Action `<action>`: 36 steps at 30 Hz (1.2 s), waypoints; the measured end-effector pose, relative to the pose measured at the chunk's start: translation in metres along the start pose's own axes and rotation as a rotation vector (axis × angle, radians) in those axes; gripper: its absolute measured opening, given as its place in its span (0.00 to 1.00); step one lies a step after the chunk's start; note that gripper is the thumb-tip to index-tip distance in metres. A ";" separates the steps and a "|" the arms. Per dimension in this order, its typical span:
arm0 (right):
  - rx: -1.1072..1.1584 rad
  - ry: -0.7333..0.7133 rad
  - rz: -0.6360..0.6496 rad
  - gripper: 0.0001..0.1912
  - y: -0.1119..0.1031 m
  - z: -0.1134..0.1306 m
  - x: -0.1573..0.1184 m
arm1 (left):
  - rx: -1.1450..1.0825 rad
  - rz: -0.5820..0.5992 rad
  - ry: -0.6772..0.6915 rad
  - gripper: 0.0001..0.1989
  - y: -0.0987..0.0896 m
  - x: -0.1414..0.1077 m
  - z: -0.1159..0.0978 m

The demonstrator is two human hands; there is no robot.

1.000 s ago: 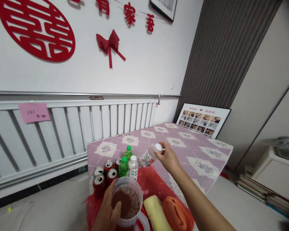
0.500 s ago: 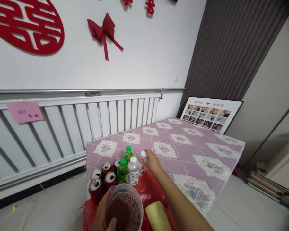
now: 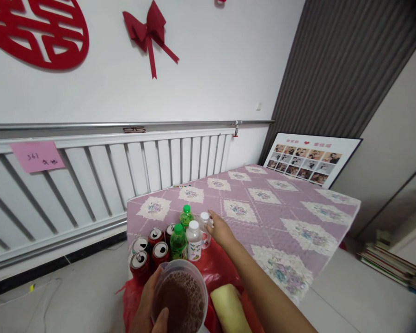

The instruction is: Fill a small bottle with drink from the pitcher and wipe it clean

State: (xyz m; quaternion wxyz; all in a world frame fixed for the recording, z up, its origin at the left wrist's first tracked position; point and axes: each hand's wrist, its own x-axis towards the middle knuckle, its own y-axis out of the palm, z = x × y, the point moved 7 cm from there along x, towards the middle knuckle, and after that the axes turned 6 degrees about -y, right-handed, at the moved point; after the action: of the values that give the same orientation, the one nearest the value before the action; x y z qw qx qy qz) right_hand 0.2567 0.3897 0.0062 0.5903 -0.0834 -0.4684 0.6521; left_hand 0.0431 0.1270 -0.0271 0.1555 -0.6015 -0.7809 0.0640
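My left hand [image 3: 148,300] grips a clear plastic container [image 3: 205,296] of brown, foamy liquid at the bottom centre, its thumb over the rim. My right hand [image 3: 220,227] reaches to the right side of a clear bottle with a white cap [image 3: 204,217]; its fingers are parted beside the cap. Left of that bottle stands a white-capped bottle [image 3: 194,243] with a printed label. Two green bottles [image 3: 178,243] with green caps are next to it. Several opened drink cans [image 3: 139,263] stand at the left.
Red plastic [image 3: 213,266] lies under the bottles, with a pale yellow roll-like object [image 3: 229,307] near me. A floral purple cloth [image 3: 242,210] covers the table. Behind are a white radiator [image 3: 152,166] and a photo board [image 3: 308,159]; stacked books [image 3: 384,266] sit at the right.
My right hand's fingers have loosened from the white cap and moved to its right side. The view has tilted slightly down. My left hand keeps holding the container.
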 end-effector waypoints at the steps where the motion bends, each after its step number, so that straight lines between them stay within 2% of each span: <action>1: 0.005 0.001 -0.009 0.32 -0.003 0.000 -0.001 | 0.005 -0.011 -0.010 0.34 -0.001 0.000 -0.001; 5: 0.016 0.020 -0.055 0.29 -0.025 -0.005 -0.016 | 0.009 -0.007 -0.046 0.34 -0.005 0.000 -0.003; 8: 0.016 0.042 -0.079 0.25 -0.044 -0.011 -0.045 | 0.034 0.020 -0.045 0.34 -0.006 0.001 -0.005; 16: -0.051 0.189 -0.150 0.22 -0.085 -0.029 -0.178 | 0.055 -0.004 -0.057 0.32 -0.004 0.001 -0.010; 19: -0.087 0.240 -0.147 0.19 -0.088 -0.027 -0.222 | 0.041 0.013 -0.075 0.33 -0.004 0.001 -0.013; 22: -0.126 0.278 -0.114 0.15 -0.085 -0.019 -0.254 | 0.031 0.027 -0.091 0.33 -0.004 0.001 -0.018; 28: -0.230 0.365 -0.044 0.11 -0.075 -0.005 -0.288 | 0.025 0.021 -0.115 0.30 -0.006 -0.003 -0.023; 32: -0.259 0.373 0.026 0.11 -0.070 -0.007 -0.296 | 0.017 0.032 -0.133 0.31 -0.005 -0.003 -0.023; 36: -0.225 0.375 0.018 0.10 -0.072 -0.018 -0.298 | 0.001 0.059 -0.138 0.31 -0.003 -0.003 -0.027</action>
State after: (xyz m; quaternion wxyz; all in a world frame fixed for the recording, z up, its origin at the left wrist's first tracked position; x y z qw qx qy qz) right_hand 0.4043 0.1369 -0.0852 0.6481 -0.2731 -0.4194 0.5740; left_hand 0.0500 0.1205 -0.0012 0.0994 -0.6184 -0.7717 0.1104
